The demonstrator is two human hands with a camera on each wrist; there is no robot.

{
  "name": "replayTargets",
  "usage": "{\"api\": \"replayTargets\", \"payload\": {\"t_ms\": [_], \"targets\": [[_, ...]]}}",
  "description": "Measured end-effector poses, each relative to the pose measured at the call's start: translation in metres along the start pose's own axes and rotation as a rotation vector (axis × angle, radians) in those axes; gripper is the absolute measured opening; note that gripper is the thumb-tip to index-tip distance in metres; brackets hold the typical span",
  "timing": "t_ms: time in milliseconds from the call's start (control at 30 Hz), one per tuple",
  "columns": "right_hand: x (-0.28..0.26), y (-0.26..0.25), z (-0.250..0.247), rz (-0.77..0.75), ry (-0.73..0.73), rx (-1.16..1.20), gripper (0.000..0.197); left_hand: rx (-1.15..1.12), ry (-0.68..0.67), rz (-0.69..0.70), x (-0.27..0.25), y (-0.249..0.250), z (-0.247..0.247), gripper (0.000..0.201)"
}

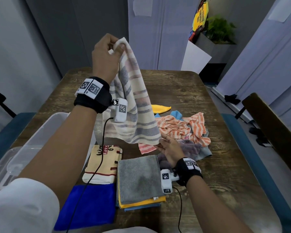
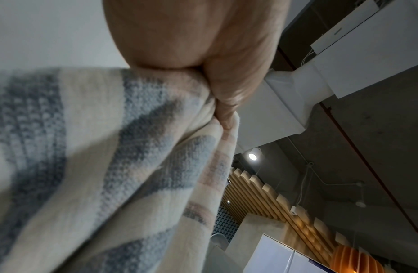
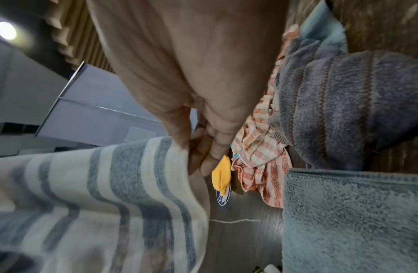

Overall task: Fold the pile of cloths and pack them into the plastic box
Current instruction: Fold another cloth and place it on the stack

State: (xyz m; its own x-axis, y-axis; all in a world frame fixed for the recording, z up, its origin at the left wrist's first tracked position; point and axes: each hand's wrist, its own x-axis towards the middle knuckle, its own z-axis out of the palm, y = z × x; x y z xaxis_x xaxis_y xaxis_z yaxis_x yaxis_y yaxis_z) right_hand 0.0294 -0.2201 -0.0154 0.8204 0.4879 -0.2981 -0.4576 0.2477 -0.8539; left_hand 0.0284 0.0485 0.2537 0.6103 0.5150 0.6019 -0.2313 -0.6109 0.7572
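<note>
The left hand (image 1: pixel 106 56), raised over the wooden bench (image 1: pixel 200 98), pinches the top corner of a hanging cream towel with grey-blue and pink stripes (image 1: pixel 136 105). The right hand (image 1: pixel 170 148) fingers (image 3: pixel 210 158) grasp its lower corner. A clear plastic box (image 1: pixel 40 132) stands at the left and a crumpled pile of cloths (image 1: pixel 183 128) lies to the right.

The left forearm (image 1: pixel 57 148) partly hides the plastic box (image 1: pixel 45 126). The striped towel (image 2: pixel 51 147) blurs in the left wrist view.

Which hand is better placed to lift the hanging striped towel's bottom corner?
Likely the right hand: it pinches the cream grey-striped towel at its lower corner; the left hand holds the top.
</note>
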Motion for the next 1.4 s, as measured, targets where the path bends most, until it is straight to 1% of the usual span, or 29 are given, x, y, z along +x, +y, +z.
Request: {"api": "replayTargets", "payload": {"t_ms": [67,133,200,267,333,367,433,533,600,700,767,833,867,933,967,1033,1067,1100,1133,1233,1333,1400], "targets": [[0.003,0.001,0.002,-0.022,0.011,-0.065,0.027,0.002,0.007,0.012,0.001,0.000,0.000,0.007],[0.007,0.003,0.001,-0.069,0.102,-0.204,0.023,0.007,0.026,0.025,0.003,-0.001,-0.002,0.006],[0.013,0.006,-0.004,-0.140,0.215,-0.423,0.018,0.025,0.040,0.043,0.004,-0.002,-0.004,0.005],[0.016,0.004,-0.010,-0.200,0.292,-0.672,0.014,0.044,0.053,0.053,0.006,-0.004,-0.007,0.004],[0.013,-0.004,-0.012,-0.237,0.344,-0.834,0.014,0.065,0.091,0.048,0.007,-0.009,-0.011,0.007],[0.011,-0.010,-0.012,-0.251,0.351,-0.875,0.013,0.076,0.110,0.042,0.008,-0.011,-0.014,0.008],[0.006,-0.018,-0.011,-0.249,0.318,-0.848,0.013,0.083,0.121,0.033,0.011,-0.015,-0.016,0.006],[0.003,-0.018,-0.012,-0.202,0.168,-0.631,0.011,0.081,0.116,0.018,0.014,-0.014,-0.018,0.004],[0.004,-0.012,-0.011,-0.170,0.095,-0.546,0.008,0.059,0.114,0.014,0.015,-0.014,-0.017,0.004],[0.007,-0.004,-0.008,-0.125,0.078,-0.512,0.006,0.038,0.108,0.014,0.012,-0.014,-0.010,0.004],[0.008,0.000,-0.010,-0.078,0.075,-0.513,0.010,0.026,0.091,0.013,0.009,-0.014,-0.005,0.003],[0.009,0.001,-0.013,-0.053,0.070,-0.550,0.009,0.032,0.077,0.008,0.007,-0.013,-0.002,0.003],[0.008,0.000,-0.014,-0.055,0.079,-0.580,0.007,0.041,0.070,0.006,0.006,-0.013,-0.002,0.004],[0.006,-0.006,-0.013,-0.074,0.139,-0.578,0.018,0.070,0.075,-0.004,0.007,-0.016,-0.004,0.009],[0.005,-0.011,-0.012,-0.086,0.177,-0.522,0.022,0.091,0.080,-0.007,0.008,-0.016,-0.005,0.010],[0.004,-0.019,-0.010,-0.168,0.227,-0.393,0.020,0.144,0.092,-0.031,0.010,-0.017,-0.007,0.006],[0.005,-0.024,-0.009,-0.223,0.247,-0.365,0.017,0.190,0.110,-0.051,0.011,-0.016,-0.009,0.005],[0.007,-0.029,-0.010,-0.276,0.270,-0.366,0.014,0.225,0.133,-0.065,0.011,-0.016,-0.011,0.009],[0.009,-0.035,-0.011,-0.322,0.297,-0.381,0.011,0.212,0.156,-0.065,0.012,-0.017,-0.013,0.011],[0.016,-0.053,-0.016,-0.394,0.414,-0.366,0.004,0.087,0.199,-0.048,0.011,-0.022,-0.016,0.003],[0.020,-0.064,-0.020,-0.436,0.540,-0.362,0.011,0.076,0.248,-0.066,0.007,-0.030,-0.014,0.004],[0.022,-0.066,-0.022,-0.427,0.593,-0.372,0.008,0.078,0.269,-0.107,0.005,-0.037,-0.012,0.005]]}}
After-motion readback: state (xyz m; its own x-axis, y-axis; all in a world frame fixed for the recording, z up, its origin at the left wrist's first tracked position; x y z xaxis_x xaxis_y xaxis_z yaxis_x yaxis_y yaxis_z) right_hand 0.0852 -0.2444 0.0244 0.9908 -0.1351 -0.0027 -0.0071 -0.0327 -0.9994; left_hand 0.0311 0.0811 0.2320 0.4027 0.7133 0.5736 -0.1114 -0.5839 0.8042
